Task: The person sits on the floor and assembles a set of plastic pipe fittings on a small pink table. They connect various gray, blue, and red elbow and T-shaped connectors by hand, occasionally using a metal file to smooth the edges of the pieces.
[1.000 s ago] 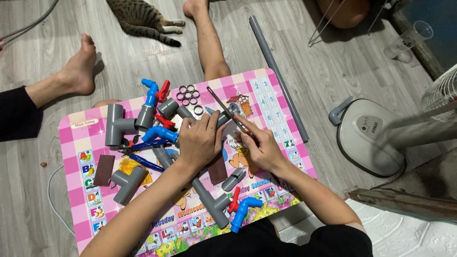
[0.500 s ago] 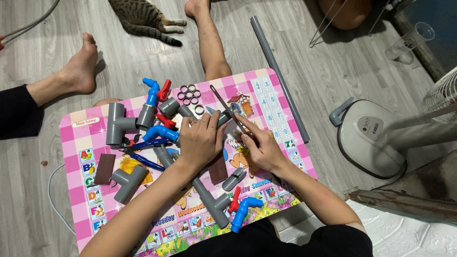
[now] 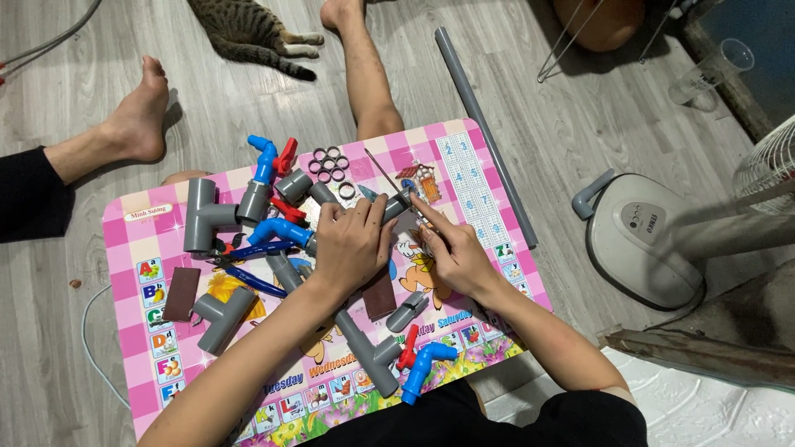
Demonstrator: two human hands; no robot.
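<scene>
Gripping a short grey plastic pipe piece (image 3: 396, 207) near the far middle of the pink checkered desk (image 3: 132, 248), the left hand (image 3: 352, 244) is curling closed over it. The right hand (image 3: 451, 252) is pinching a thin metal rod (image 3: 389, 180) (file or saw blade, cannot tell) and laying it slantwise across the pipe's end. Smooth grey tee fittings (image 3: 203, 217) are lying toward the desk's left edge, glossy blue elbows (image 3: 265, 157) and small dark rings (image 3: 330, 164) at the far edge, blue-handled pliers (image 3: 252, 281) mid-left. A long grey pipe (image 3: 484, 132) is lying on the wood-grain floor (image 3: 580, 124) beside the right edge.
</scene>
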